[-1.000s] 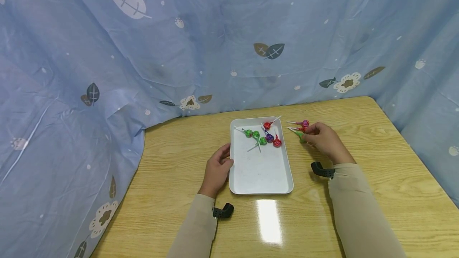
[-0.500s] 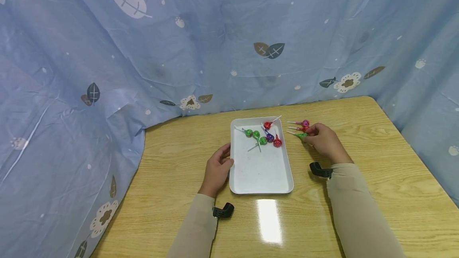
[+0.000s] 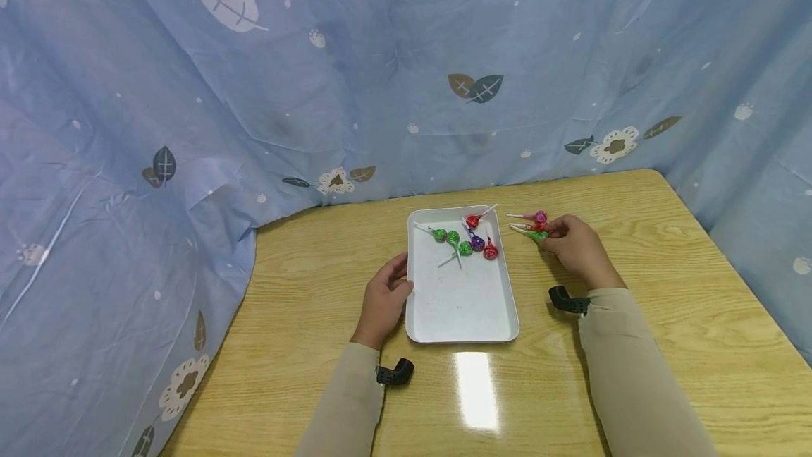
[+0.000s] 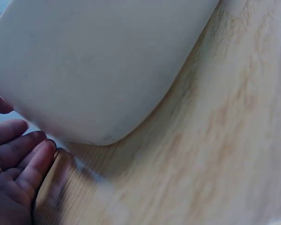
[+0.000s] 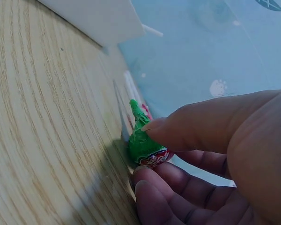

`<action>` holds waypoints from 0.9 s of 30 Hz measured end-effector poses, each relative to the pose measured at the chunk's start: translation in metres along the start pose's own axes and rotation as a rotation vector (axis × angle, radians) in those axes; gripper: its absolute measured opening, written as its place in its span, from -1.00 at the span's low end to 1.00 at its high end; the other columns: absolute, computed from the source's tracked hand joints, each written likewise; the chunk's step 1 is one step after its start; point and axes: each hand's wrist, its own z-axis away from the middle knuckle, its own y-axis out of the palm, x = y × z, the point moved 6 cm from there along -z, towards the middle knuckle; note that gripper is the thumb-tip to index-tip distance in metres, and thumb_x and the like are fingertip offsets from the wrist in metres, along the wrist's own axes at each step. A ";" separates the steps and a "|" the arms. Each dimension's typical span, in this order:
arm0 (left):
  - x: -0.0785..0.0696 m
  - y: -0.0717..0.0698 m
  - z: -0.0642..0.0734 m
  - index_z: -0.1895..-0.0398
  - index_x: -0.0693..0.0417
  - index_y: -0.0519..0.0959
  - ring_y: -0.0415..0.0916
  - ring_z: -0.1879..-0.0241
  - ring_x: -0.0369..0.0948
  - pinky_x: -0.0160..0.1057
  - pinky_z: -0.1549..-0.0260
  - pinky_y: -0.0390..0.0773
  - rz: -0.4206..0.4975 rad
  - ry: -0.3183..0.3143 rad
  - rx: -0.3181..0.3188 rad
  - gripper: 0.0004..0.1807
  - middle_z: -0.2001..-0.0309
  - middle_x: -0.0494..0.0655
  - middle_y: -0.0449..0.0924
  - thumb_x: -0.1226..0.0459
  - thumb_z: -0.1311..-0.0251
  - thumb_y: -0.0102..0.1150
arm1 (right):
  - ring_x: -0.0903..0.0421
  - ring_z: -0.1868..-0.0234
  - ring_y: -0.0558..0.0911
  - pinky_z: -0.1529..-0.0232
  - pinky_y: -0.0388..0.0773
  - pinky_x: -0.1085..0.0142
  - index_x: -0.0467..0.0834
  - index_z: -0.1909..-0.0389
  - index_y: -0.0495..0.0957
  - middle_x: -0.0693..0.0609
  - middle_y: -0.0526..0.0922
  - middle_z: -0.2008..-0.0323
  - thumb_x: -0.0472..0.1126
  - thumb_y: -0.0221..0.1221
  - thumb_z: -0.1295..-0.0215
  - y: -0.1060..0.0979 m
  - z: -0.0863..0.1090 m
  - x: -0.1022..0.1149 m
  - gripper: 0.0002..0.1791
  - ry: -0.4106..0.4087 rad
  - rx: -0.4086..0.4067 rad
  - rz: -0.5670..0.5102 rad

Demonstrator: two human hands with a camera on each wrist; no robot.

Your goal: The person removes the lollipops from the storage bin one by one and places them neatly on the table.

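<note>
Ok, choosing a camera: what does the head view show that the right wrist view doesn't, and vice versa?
Head only: the left hand, the lollipop heads in the white tray. Right wrist only: red print on the held green lollipop. Both: that lollipop, the right hand pinching it, the tray, tabletop and curtain.

We counted one table (image 3: 304, 295) and one white tray (image 3: 463, 307). In the tray we counted six lollipops (image 3: 466, 248): three green, two red and one purple. Beside it we counted three further lollipops (image 3: 540, 217): one green, one red and one pink-purple. We also counted two hands (image 3: 383, 298) and two black wrist devices (image 3: 396, 373).
</note>
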 end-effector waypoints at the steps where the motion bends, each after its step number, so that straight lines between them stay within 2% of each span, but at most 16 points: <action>1: 0.000 0.000 0.000 -0.59 0.10 0.46 0.65 -0.20 -0.06 0.00 -0.16 0.65 0.000 0.001 0.000 -0.39 -0.33 0.02 0.62 0.42 -0.49 0.16 | -0.16 0.09 0.55 0.19 0.53 0.11 -0.42 -0.18 0.52 -0.30 0.60 0.01 -0.25 0.31 -0.52 0.000 0.000 0.000 -0.61 0.000 -0.002 -0.003; 9: 0.000 0.000 -0.001 -0.58 0.14 0.47 0.65 -0.20 -0.05 -0.02 -0.16 0.65 -0.003 0.007 -0.001 -0.39 -0.33 0.03 0.62 0.43 -0.48 0.15 | -0.18 0.02 0.56 0.13 0.53 0.10 -0.40 -0.21 0.51 -0.33 0.60 -0.05 -0.24 0.31 -0.54 0.000 -0.001 -0.001 -0.60 0.005 -0.002 -0.013; 17: 0.000 0.000 -0.001 -0.57 0.17 0.48 0.65 -0.20 -0.05 -0.06 -0.15 0.65 0.007 0.020 -0.002 -0.41 -0.32 0.02 0.63 0.44 -0.48 0.15 | -0.13 0.13 0.60 0.24 0.60 0.17 -0.40 -0.21 0.50 -0.32 0.61 -0.04 -0.20 0.26 -0.58 -0.004 0.001 -0.002 -0.60 0.011 0.015 -0.039; 27: 0.002 0.000 -0.001 -0.58 0.12 0.47 0.64 -0.22 -0.06 -0.02 -0.17 0.64 0.006 0.005 -0.001 -0.39 -0.34 0.01 0.62 0.43 -0.48 0.16 | -0.20 0.04 0.65 0.23 0.62 0.19 -0.41 -0.26 0.48 -0.32 0.61 -0.05 -0.13 0.18 -0.65 -0.007 0.005 0.002 -0.56 0.016 -0.008 -0.095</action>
